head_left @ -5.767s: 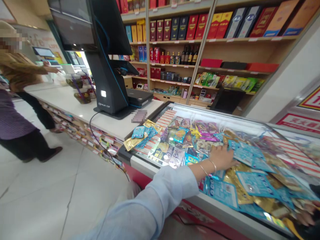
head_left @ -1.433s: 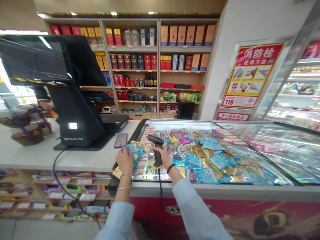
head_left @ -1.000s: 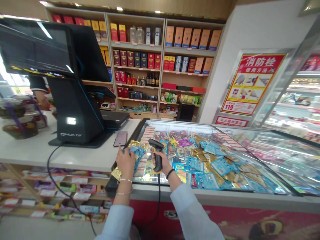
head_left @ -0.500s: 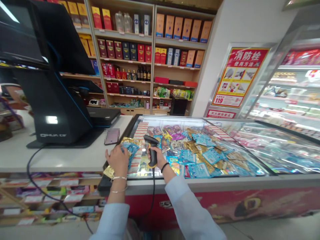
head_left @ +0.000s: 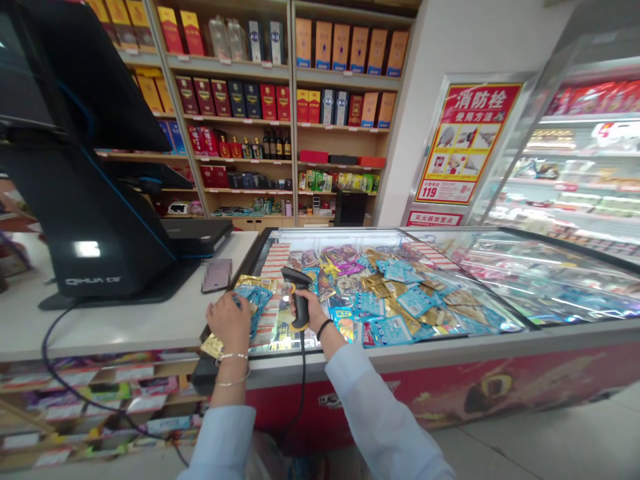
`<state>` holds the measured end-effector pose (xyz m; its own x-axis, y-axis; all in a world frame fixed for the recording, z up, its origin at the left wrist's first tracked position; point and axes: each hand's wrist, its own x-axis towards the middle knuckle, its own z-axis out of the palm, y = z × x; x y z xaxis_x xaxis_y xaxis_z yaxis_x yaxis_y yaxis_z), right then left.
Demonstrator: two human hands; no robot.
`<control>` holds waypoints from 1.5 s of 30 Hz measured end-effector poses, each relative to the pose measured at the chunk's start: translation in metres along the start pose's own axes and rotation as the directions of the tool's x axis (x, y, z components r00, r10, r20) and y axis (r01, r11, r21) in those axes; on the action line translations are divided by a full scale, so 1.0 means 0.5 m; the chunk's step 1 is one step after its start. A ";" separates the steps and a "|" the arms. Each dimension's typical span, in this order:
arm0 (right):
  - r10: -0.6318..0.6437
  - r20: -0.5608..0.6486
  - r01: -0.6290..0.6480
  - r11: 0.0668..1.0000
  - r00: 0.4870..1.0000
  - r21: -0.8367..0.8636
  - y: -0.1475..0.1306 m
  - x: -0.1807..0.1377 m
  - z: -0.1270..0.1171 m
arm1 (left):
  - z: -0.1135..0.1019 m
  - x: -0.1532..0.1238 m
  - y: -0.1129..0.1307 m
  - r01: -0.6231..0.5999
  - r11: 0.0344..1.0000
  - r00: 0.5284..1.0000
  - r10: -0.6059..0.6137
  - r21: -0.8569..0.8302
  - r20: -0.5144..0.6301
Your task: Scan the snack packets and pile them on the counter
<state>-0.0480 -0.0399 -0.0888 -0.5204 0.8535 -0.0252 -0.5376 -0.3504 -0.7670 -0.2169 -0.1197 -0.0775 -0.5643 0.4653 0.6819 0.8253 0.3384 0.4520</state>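
Observation:
My right hand [head_left: 316,313] is wrapped round the grip of a black and yellow barcode scanner [head_left: 301,312]. Its head points left over the glass, and a cable hangs from its base. At the freezer's left edge, my left hand [head_left: 231,323] rests with curled fingers on a blue and gold snack packet [head_left: 257,303]. Its fingertips are partly hidden. A gold packet corner [head_left: 213,346] sticks out below that hand. To the right of the scanner, several blue and gold packets [head_left: 417,301] are heaped on the glass top.
A phone [head_left: 217,275] lies on the white counter [head_left: 135,327] beside a large black checkout terminal [head_left: 95,220]. The glass-topped freezer [head_left: 450,347] stretches to the right. Shelves of boxed bottles [head_left: 233,100] stand behind. A dark cable [head_left: 50,353] hangs down over the counter's front.
The whole view has shifted slightly, so the scene sits a little further left. Both hands keep nearly the same places, the right still gripping the scanner and the left still at the packet.

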 end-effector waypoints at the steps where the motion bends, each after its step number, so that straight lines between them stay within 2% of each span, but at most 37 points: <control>1: -0.009 -0.003 0.009 1.000 1.000 0.006 -0.001 -0.001 0.002 | -0.001 0.000 0.000 -0.008 1.000 1.000 0.008 0.002 0.002; 7: -0.101 -0.029 0.103 0.994 0.994 0.042 -0.031 -0.024 0.005 | -0.014 0.003 0.010 -0.048 0.999 0.997 0.048 -0.005 -0.059; 12: -0.229 -0.056 0.232 0.971 0.972 0.053 -0.121 -0.062 -0.040 | -0.020 0.013 0.062 -0.069 0.997 0.993 0.065 -0.038 -0.096; 15: -0.292 -0.082 0.296 0.954 0.953 0.039 -0.195 -0.088 -0.088 | -0.010 0.019 0.132 -0.133 0.985 0.987 0.123 -0.106 -0.101; 20: -0.370 -0.123 0.370 0.929 0.921 -0.026 -0.316 -0.143 -0.178 | 0.027 0.007 0.281 -0.286 0.944 0.958 0.276 -0.164 -0.078; 25: -0.500 -0.231 0.492 0.865 0.835 -0.096 -0.414 -0.199 -0.275 | 0.081 -0.037 0.398 -0.378 0.900 0.919 0.394 -0.218 0.033; 27: -0.522 -0.281 0.513 0.851 0.806 -0.110 -0.439 -0.215 -0.318 | 0.107 -0.059 0.431 -0.401 0.879 0.892 0.439 -0.259 0.111; 29: -0.531 -0.323 0.525 0.844 0.784 -0.112 -0.452 -0.227 -0.359 | 0.135 -0.081 0.460 -0.429 0.835 0.836 0.512 -0.345 0.199; 30: -0.530 -0.339 0.528 0.842 0.777 -0.107 -0.455 -0.232 -0.379 | 0.150 -0.092 0.474 -0.446 0.797 0.790 0.564 -0.407 0.239; 33: -0.527 -0.375 0.541 0.837 0.763 -0.076 -0.452 -0.243 -0.429 | 0.199 -0.119 0.513 -0.447 0.651 0.616 0.721 -0.613 0.316; 35: -0.540 -0.380 0.568 0.822 0.751 -0.045 -0.447 -0.248 -0.453 | 0.231 -0.131 0.536 -0.389 0.596 0.541 0.765 -0.703 0.349; 37: -0.561 -0.371 0.596 0.803 0.740 -0.024 -0.442 -0.250 -0.467 | 0.259 -0.136 0.554 -0.308 0.597 0.532 0.753 -0.741 0.387; 40: -0.558 -0.359 0.592 0.806 0.748 -0.019 -0.437 -0.249 -0.475 | 0.285 -0.140 0.571 -0.222 0.607 0.553 0.723 -0.763 0.414; 43: -0.529 -0.367 0.566 0.824 0.765 -0.008 -0.436 -0.247 -0.473 | 0.288 -0.143 0.576 -0.260 0.637 0.555 0.714 -0.726 0.427; 45: -0.528 -0.364 0.566 0.825 0.768 -0.003 -0.437 -0.247 -0.472 | 0.281 -0.143 0.574 -0.335 0.678 0.529 0.710 -0.654 0.465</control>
<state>0.2903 0.0220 -0.0697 0.1256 0.9803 0.1523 -0.7357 0.1950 -0.6486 0.0575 0.0591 -0.0773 0.2780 0.8667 0.4142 0.7622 -0.4615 0.4540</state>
